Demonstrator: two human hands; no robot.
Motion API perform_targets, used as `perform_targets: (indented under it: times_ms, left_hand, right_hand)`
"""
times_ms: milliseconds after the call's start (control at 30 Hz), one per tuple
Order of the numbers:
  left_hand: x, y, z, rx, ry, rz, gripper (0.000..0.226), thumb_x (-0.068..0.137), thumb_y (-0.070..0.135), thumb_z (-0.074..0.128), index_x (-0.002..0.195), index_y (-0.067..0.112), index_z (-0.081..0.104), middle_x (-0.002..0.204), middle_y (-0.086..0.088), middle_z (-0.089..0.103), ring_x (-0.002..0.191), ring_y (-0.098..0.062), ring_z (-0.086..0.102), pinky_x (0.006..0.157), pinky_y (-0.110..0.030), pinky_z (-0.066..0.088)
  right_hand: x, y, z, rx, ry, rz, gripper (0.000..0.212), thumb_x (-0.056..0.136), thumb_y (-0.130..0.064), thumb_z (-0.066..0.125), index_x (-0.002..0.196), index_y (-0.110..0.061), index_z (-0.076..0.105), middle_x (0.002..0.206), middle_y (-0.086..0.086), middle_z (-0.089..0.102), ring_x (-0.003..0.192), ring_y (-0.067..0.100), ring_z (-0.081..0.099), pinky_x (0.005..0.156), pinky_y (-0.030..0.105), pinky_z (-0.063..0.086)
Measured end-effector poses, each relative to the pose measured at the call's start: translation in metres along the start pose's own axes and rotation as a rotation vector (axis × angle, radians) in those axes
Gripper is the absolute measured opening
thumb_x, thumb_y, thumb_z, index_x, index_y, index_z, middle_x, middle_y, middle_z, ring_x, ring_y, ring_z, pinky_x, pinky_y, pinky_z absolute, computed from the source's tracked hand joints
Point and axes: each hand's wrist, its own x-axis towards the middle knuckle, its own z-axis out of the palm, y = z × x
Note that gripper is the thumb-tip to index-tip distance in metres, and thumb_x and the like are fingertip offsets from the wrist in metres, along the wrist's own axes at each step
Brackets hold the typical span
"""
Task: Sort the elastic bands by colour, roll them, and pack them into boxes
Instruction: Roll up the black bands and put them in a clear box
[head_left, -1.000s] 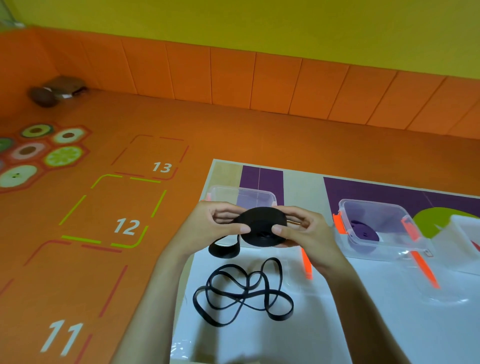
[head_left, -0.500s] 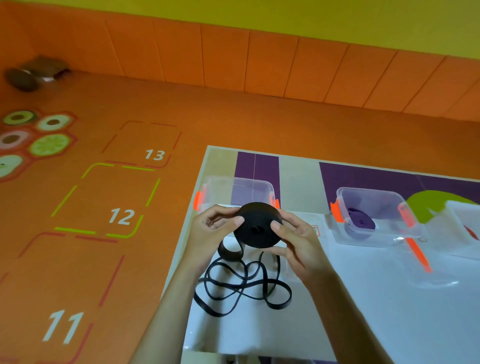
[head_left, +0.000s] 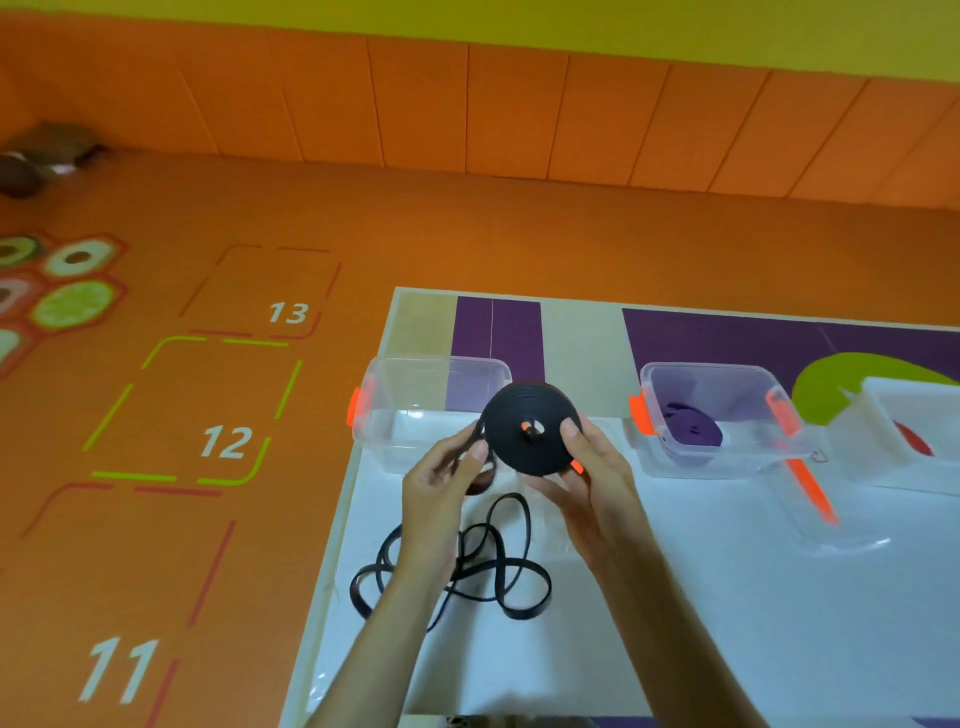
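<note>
A flat black roll of elastic band (head_left: 524, 431) is held upright in front of me, its open centre facing the camera. My right hand (head_left: 587, 483) grips the roll from the right and below. My left hand (head_left: 441, 483) pinches the loose black strand at the roll's left edge. The unrolled rest of the black band (head_left: 488, 566) lies in tangled loops on the white sheet below. Behind the roll stands a clear box (head_left: 405, 415) with orange clips, nothing visible inside. To the right a second clear box (head_left: 727, 415) holds a purple roll (head_left: 691, 431).
A clear lid with an orange clip (head_left: 810, 493) lies in front of the purple roll's box. A white container (head_left: 898, 431) sits at the far right edge. The table (head_left: 415, 322) ends at its left side over an orange numbered floor.
The roll has been turned more face-on to the camera. My left hand has slid lower along the loose strand. The view has shifted slightly.
</note>
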Motion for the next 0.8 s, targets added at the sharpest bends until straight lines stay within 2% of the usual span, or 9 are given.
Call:
perform_targets:
  times_ms: [100,200,300,333,400,467,567,667,800]
  left_hand:
    - [-0.007,-0.006,0.023,-0.083,0.013,-0.017,0.046,0.082,0.042,0.085,0.123,0.022,0.078,0.129,-0.006,0.076,0.118,-0.027,0.073,0.098,-0.041,0.060]
    - [-0.007,-0.008,0.044,-0.057,0.074,0.004,0.041,0.078,0.037,0.089,0.114,0.018,0.080,0.122,-0.008,0.078,0.117,-0.028,0.074,0.091,-0.036,0.062]
    - [-0.006,-0.007,0.055,0.022,0.108,0.031,0.035,0.077,0.034,0.090,0.106,0.017,0.081,0.112,-0.010,0.080,0.109,-0.030,0.076,0.084,-0.032,0.064]
    - [-0.007,-0.007,0.056,0.037,0.109,0.040,0.034,0.077,0.034,0.090,0.105,0.017,0.082,0.110,-0.010,0.080,0.107,-0.029,0.077,0.083,-0.032,0.064]
    - [-0.008,0.000,0.056,0.065,0.102,0.044,0.032,0.077,0.034,0.089,0.104,0.018,0.083,0.110,-0.010,0.081,0.105,-0.029,0.078,0.082,-0.033,0.064]
    - [-0.007,0.009,0.052,0.127,0.077,0.063,0.030,0.077,0.034,0.089,0.104,0.021,0.084,0.110,-0.008,0.082,0.102,-0.026,0.078,0.081,-0.030,0.064]
    - [-0.011,0.019,0.049,0.270,0.023,0.100,0.029,0.077,0.035,0.089,0.105,0.028,0.085,0.107,0.000,0.083,0.094,-0.014,0.078,0.074,-0.019,0.059]
    - [-0.014,0.022,0.049,0.316,-0.038,0.096,0.029,0.078,0.032,0.089,0.106,0.029,0.084,0.108,0.001,0.082,0.095,-0.014,0.078,0.075,-0.020,0.059]
    - [-0.016,0.019,0.045,0.361,0.004,0.127,0.035,0.076,0.030,0.089,0.110,0.031,0.077,0.108,-0.001,0.080,0.103,-0.021,0.076,0.084,-0.035,0.064]
  right_hand:
    - [0.000,-0.004,-0.007,0.119,-0.002,0.009,0.041,0.101,-0.029,0.070,0.140,-0.017,0.066,0.140,0.014,0.069,0.130,0.035,0.066,0.096,0.049,0.061]
    - [-0.002,-0.006,-0.018,0.240,0.026,0.083,0.048,0.100,-0.023,0.066,0.145,-0.009,0.058,0.141,0.018,0.067,0.132,0.038,0.064,0.105,0.058,0.055]
    - [0.000,-0.012,-0.035,0.304,0.003,0.171,0.037,0.106,-0.016,0.060,0.142,-0.008,0.057,0.138,0.017,0.069,0.128,0.034,0.068,0.103,0.054,0.056]
    - [0.001,-0.016,-0.042,0.243,0.006,0.183,0.033,0.105,-0.014,0.060,0.136,-0.006,0.060,0.134,0.016,0.071,0.122,0.028,0.072,0.098,0.050,0.060]
    - [0.006,-0.023,-0.057,-0.069,0.016,0.146,0.020,0.101,-0.009,0.065,0.120,-0.007,0.067,0.123,0.015,0.073,0.105,0.014,0.076,0.089,0.040,0.064]
    - [0.009,-0.031,-0.069,-0.283,0.000,0.101,0.019,0.100,-0.017,0.069,0.119,-0.018,0.072,0.117,0.006,0.077,0.107,0.014,0.075,0.094,0.041,0.061]
    - [0.012,-0.048,-0.080,-0.337,-0.142,0.077,0.029,0.104,-0.031,0.065,0.132,-0.036,0.070,0.113,-0.011,0.079,0.113,0.014,0.074,0.095,0.039,0.060]
    - [0.017,-0.055,-0.082,-0.384,-0.257,0.070,0.028,0.099,-0.031,0.073,0.125,-0.040,0.075,0.115,-0.003,0.080,0.110,0.014,0.075,0.080,0.030,0.064]
    - [0.021,-0.042,-0.080,-0.310,-0.245,0.085,0.025,0.093,-0.024,0.081,0.116,-0.033,0.079,0.107,0.009,0.081,0.104,0.028,0.077,0.075,0.037,0.065]
